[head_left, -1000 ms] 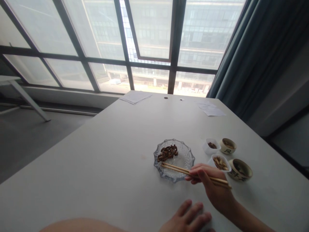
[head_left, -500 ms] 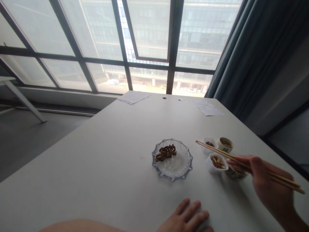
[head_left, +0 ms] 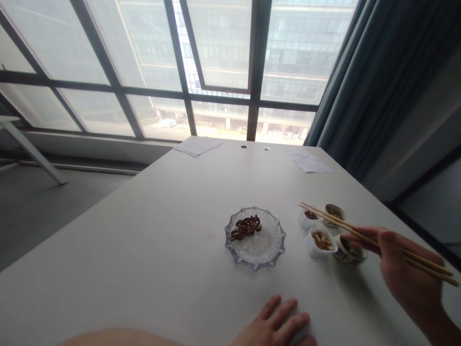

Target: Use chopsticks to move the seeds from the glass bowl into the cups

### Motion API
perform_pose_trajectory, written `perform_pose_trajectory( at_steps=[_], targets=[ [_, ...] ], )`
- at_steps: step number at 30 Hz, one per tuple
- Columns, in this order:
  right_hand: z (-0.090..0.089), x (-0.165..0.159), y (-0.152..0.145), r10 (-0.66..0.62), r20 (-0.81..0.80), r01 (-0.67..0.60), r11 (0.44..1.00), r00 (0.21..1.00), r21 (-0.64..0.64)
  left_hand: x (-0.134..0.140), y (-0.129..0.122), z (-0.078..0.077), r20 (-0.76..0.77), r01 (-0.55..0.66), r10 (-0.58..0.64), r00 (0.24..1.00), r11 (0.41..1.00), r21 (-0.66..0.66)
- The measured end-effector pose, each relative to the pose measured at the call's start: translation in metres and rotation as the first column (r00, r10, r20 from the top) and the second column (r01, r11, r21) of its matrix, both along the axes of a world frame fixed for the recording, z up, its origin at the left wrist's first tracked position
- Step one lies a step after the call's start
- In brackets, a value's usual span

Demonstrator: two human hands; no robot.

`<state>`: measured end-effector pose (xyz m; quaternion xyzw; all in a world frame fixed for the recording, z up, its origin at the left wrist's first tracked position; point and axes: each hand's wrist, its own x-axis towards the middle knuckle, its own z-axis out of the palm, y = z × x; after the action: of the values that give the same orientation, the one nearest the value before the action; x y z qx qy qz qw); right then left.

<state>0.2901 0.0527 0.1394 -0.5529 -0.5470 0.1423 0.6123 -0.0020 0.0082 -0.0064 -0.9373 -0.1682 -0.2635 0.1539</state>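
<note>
My right hand (head_left: pixel 406 269) grips a pair of wooden chopsticks (head_left: pixel 355 231); their tips are over the back white cup (head_left: pixel 309 220), which holds dark brown bits. In front of it stands another white cup (head_left: pixel 317 250) with pale tan pieces. Two patterned round bowls are beside the cups: one at the back (head_left: pixel 334 215) with brownish contents, and a nearer bowl (head_left: pixel 350 254) partly covered by my fingers. On a scalloped glass plate (head_left: pixel 275 252) lies a heap of dark brown elongated pieces (head_left: pixel 246 228). My left hand (head_left: pixel 275 324) rests flat on the table, fingers spread, nearest the plate.
Sheets of paper (head_left: pixel 198 145) lie at the table's far left corner, and more paper (head_left: pixel 311 162) at the far right. The white table (head_left: pixel 144 240) reaches toward large windows. A dark curtain (head_left: pixel 345 105) hangs at the right.
My right hand has shifted slightly right with the chopsticks, their tips moving a little right and up. More of the nearer bowl shows. My left hand stays on the table.
</note>
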Motion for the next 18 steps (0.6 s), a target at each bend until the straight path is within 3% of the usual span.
perform_pose_trajectory(
  at_steps=[3,8,18],
  targets=[
    [-0.001,-0.029,0.004,0.223,0.051,-0.224,0.975,0.973,0.008,0.000,0.000,-0.002,-0.015,-0.002,0.001,1.000,1.000,-0.009],
    [-0.019,-0.075,0.018,0.536,0.123,-0.535,0.844,0.835,-0.044,0.002,-0.001,-0.009,-0.014,-0.008,0.008,1.000,1.000,-0.005],
    [-0.049,-0.102,0.037,0.571,-0.046,-0.573,0.814,0.820,-0.100,0.001,0.001,-0.029,-0.062,-0.019,0.022,0.998,0.999,0.049]
  ],
)
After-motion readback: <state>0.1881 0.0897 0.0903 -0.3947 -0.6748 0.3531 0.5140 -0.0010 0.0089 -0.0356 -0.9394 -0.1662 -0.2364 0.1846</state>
